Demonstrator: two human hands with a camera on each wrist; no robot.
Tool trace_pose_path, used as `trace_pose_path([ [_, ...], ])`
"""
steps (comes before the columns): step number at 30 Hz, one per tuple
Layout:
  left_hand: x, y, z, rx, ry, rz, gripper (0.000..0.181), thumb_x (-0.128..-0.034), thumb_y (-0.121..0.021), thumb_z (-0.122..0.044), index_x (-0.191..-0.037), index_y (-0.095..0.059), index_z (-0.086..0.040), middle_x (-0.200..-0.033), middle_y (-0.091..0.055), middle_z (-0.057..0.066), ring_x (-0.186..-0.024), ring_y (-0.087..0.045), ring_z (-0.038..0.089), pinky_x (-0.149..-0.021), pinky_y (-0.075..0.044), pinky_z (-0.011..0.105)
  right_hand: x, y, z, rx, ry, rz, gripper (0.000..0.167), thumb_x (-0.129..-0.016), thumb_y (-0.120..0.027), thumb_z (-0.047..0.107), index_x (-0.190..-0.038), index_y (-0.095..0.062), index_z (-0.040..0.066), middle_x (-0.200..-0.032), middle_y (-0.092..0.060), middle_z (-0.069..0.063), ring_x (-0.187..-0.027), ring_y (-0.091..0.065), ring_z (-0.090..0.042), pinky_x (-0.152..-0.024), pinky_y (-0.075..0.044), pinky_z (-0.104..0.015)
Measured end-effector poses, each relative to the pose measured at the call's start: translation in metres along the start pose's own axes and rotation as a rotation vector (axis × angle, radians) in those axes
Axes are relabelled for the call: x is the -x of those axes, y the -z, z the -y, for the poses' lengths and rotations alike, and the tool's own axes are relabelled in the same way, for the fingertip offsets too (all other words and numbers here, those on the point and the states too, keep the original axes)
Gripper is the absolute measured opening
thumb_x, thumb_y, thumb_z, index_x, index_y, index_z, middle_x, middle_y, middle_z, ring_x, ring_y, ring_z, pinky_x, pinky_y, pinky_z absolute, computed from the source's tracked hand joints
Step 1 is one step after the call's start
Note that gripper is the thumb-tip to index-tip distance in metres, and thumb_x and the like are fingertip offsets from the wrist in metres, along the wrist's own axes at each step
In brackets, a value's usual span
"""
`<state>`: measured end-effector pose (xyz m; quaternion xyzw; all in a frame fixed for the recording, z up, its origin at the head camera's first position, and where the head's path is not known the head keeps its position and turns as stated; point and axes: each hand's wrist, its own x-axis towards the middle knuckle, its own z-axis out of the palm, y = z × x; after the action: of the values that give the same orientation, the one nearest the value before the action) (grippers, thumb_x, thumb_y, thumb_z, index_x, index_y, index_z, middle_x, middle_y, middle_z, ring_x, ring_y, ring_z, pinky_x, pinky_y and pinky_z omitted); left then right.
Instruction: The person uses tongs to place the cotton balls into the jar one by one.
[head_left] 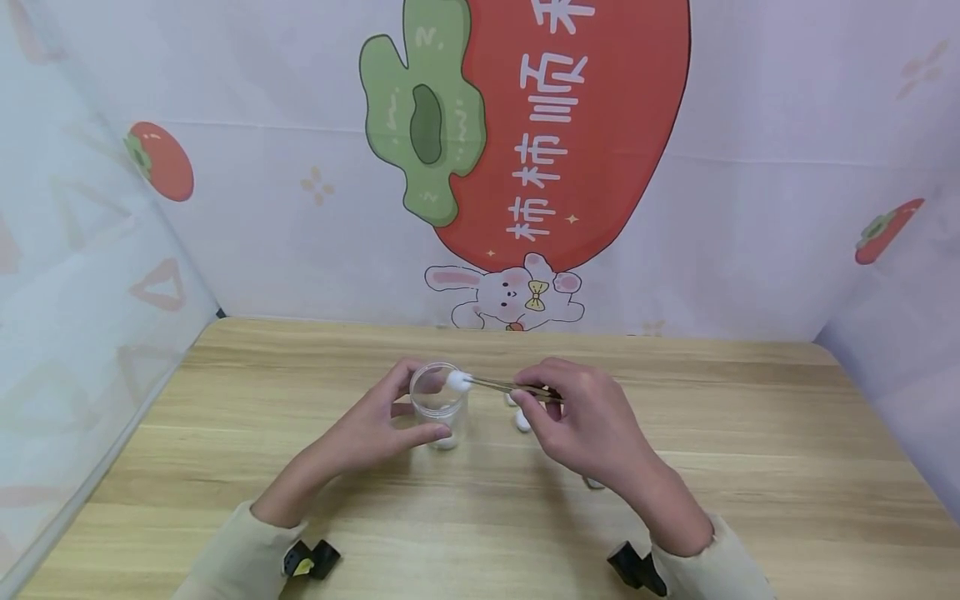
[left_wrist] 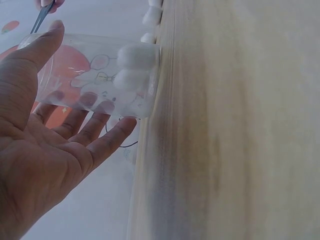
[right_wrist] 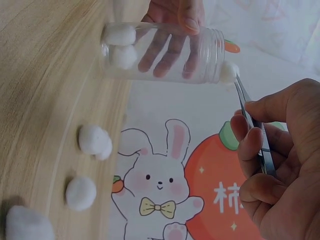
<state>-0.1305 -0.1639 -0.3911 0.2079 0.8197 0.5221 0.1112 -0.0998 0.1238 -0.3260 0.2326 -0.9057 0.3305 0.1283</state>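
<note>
My left hand [head_left: 367, 429] holds a clear plastic jar [head_left: 427, 402] upright on the table, thumb on the near side and fingers round the far side. Two white cotton balls [right_wrist: 120, 35] lie at the jar's bottom in the right wrist view. My right hand [head_left: 592, 412] pinches metal tweezers [head_left: 491, 384] between thumb and fingers. Their tips grip another cotton ball [head_left: 458, 381] at the right edge of the jar's open mouth. Loose cotton balls [right_wrist: 94, 141] lie on the table right of the jar, partly hidden by my right hand in the head view.
The wooden table [head_left: 480, 517] runs back to a printed cloth [head_left: 300, 242] with a rabbit and red fruit. Beneath my right wrist a small thin-edged object [head_left: 593, 482] is mostly hidden. Cloth walls stand at left and right.
</note>
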Motion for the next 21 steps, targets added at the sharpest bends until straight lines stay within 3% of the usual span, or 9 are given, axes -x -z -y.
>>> trace_pose_path([
  [10,0.0010,0.0006,-0.0028,0.008,0.024,0.008,0.065,-0.0881,-0.089,-0.033,-0.139,-0.048,-0.031,-0.146,-0.059,-0.002,-0.141,-0.059,0.026,-0.113,-0.057,0.044,-0.0003,-0.0019,0.0030,-0.010,0.000,0.020,0.009,-0.093,-0.081,0.016,-0.102,-0.081,0.016,-0.090,-0.074,0.007,-0.064,-0.053,-0.003,-0.056,-0.048,-0.019],
  [21,0.0015,0.0010,-0.0019,0.010,0.035,0.014,0.071,-0.0880,-0.088,-0.035,-0.145,-0.046,-0.030,-0.147,-0.058,-0.001,-0.139,-0.060,0.026,-0.113,-0.057,0.046,-0.0005,-0.0029,0.0035,-0.004,0.012,0.016,0.009,-0.093,-0.080,0.017,-0.102,-0.081,0.017,-0.089,-0.072,0.009,-0.064,-0.052,-0.002,-0.057,-0.048,-0.019],
])
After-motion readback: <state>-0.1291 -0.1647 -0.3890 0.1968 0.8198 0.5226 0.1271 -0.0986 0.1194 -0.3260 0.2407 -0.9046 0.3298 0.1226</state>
